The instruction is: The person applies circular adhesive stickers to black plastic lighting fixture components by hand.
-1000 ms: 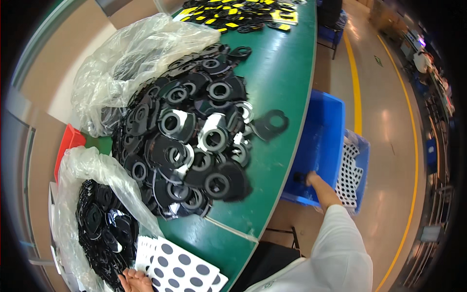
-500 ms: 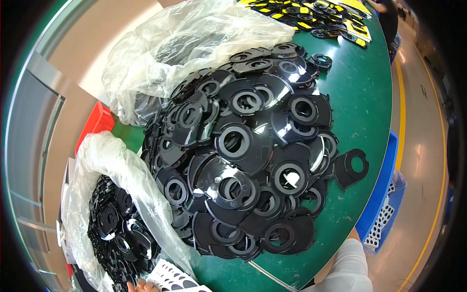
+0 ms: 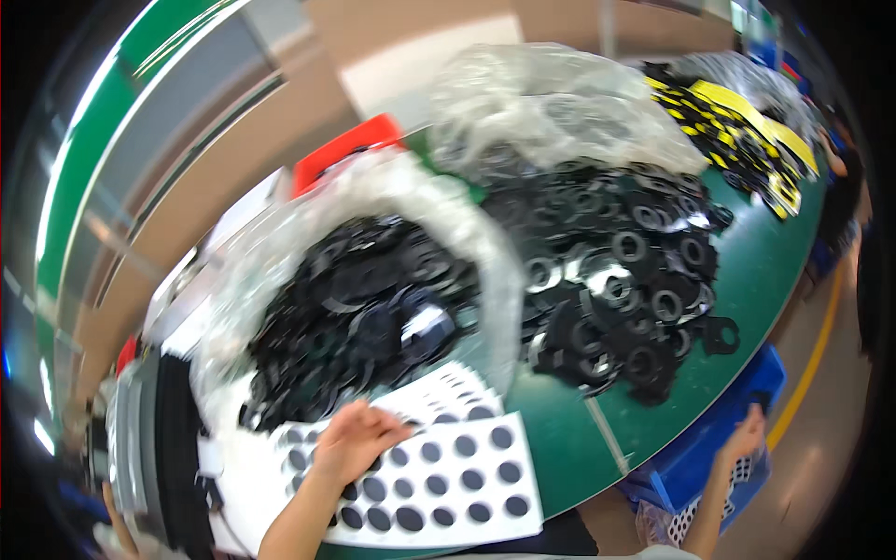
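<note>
My left hand (image 3: 353, 442) rests over a white sheet with rows of black round dots (image 3: 471, 481). Its fingers and thumb are bent together at the sheet's upper part; whatever they pinch is too small to make out. A second dotted sheet (image 3: 448, 387) lies just behind. At the far right, my right hand (image 3: 744, 435) is above a blue bin (image 3: 672, 476), fingers closed by a small dark piece (image 3: 761, 401) that is blurred. Beyond the left hand, a clear plastic bag (image 3: 504, 299) lies open around a heap of black plastic parts (image 3: 359, 289).
Another pile of black parts with ring-shaped holes (image 3: 630, 247) covers the green table (image 3: 560, 448), one part (image 3: 721, 336) near its edge. Behind are crumpled plastic (image 3: 569, 112), a red bin (image 3: 345, 149) and black-and-yellow pieces (image 3: 737, 131). Dark stacked trays (image 3: 173, 457) stand left.
My view has swung left and down, bringing the bagged heap and dotted sheets to the middle. My left hand now shows fully over a sheet; my right hand has come into view over the bin.
</note>
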Available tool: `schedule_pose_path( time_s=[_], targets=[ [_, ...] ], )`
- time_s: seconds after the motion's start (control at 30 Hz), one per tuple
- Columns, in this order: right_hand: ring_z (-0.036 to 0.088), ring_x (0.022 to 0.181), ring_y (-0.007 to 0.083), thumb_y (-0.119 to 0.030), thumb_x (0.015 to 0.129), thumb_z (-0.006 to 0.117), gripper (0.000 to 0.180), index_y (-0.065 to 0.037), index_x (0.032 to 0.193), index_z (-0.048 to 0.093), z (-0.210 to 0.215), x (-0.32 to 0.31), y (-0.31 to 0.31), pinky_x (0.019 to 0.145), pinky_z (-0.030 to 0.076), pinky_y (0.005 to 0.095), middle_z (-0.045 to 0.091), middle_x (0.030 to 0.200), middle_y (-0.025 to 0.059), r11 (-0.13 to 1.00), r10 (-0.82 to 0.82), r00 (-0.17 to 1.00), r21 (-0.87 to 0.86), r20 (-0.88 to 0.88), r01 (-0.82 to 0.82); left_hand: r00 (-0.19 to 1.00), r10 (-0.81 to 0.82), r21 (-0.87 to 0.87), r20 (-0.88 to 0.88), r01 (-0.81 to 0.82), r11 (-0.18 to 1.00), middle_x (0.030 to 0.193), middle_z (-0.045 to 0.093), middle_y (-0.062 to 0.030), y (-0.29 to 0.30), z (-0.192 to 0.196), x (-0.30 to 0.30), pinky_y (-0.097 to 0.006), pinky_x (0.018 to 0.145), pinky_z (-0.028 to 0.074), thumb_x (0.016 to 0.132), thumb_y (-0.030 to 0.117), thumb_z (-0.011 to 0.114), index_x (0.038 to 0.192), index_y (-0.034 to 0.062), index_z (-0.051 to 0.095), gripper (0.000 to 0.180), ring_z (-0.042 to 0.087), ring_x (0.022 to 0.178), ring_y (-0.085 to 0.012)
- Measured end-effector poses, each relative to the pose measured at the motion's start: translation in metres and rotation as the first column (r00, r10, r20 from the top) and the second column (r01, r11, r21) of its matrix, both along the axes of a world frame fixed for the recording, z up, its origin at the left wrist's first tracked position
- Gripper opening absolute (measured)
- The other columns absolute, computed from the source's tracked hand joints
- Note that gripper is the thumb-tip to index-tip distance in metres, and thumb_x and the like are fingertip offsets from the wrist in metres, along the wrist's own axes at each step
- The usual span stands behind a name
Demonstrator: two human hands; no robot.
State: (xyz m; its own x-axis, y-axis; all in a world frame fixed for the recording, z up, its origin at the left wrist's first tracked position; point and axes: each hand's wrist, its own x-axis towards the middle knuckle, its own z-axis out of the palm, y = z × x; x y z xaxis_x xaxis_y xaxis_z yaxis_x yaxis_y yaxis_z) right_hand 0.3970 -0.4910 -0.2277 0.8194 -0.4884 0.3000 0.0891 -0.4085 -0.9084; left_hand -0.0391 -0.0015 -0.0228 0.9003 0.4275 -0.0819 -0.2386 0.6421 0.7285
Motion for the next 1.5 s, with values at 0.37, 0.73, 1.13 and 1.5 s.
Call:
schedule_pose_path(
  time_s=[0.37, 0.73, 1.13, 1.5],
  targets=[
    [0.054, 0.081, 0.0107, -0.009, 0.086, 0.063, 0.012, 0.003, 0.086, 0.064, 0.269, -0.027, 0.279, 0.072, 0.042, 0.023, 0.059, 0.084, 0.0041, 0.423, 0.903, 0.352, -0.366, 0.247, -0.829, 0.967, 0.237, 0.97, -0.089, 0.138, -0.199, 0.106, 0.057, -0.0114, -0.039, 0.025, -0.007, -0.039, 0.09, 0.042, 0.081, 0.011, 0.064, 0.097, 0.0025, 0.059, 0.019, 0.053, 0.104, -0.0304],
    [0.063, 0.075, 0.0253, -0.01, 0.073, 0.069, 0.019, -0.001, 0.09, 0.067, 0.305, -0.179, 0.378, 0.071, 0.05, 0.0335, 0.066, 0.084, 0.0117, -0.332, 0.923, -0.22, -0.359, -0.317, -0.873, 0.602, 0.789, 0.94, 0.125, 0.184, -0.289, 0.098, 0.057, -0.0154, 0.041, 0.037, 0.064, -0.039, 0.082, 0.043, 0.077, 0.029, 0.072, 0.103, -0.0022, 0.056, 0.043, 0.054, 0.094, -0.0319],
    [0.058, 0.089, 0.0305, -0.016, 0.068, 0.076, 0.023, -0.002, 0.082, 0.063, 0.265, -0.298, 0.379, 0.078, 0.047, 0.0388, 0.061, 0.083, 0.0106, -0.831, 0.554, -0.666, -0.374, -0.5, -0.411, 0.606, 0.773, 0.982, 0.188, -0.134, -0.134, 0.088, 0.061, -0.0163, 0.041, 0.06, 0.084, -0.04, 0.07, 0.05, 0.062, 0.009, 0.08, 0.107, 0.002, 0.049, 0.055, 0.063, 0.078, -0.0334],
    [0.059, 0.092, 0.0329, -0.005, 0.066, 0.075, 0.024, 0.006, 0.08, 0.058, 0.263, -0.291, 0.373, 0.079, 0.048, 0.0402, 0.06, 0.091, 0.0202, -0.795, 0.606, -0.53, -0.468, -0.593, -0.385, 0.978, 0.203, -0.102, -0.055, -0.208, 0.973, 0.124, 0.054, -0.0189, -0.021, 0.029, 0.027, -0.029, 0.07, 0.057, 0.099, 0.032, 0.043, 0.093, 0.0104, 0.05, 0.023, 0.057, 0.112, -0.0333]
  ],
)
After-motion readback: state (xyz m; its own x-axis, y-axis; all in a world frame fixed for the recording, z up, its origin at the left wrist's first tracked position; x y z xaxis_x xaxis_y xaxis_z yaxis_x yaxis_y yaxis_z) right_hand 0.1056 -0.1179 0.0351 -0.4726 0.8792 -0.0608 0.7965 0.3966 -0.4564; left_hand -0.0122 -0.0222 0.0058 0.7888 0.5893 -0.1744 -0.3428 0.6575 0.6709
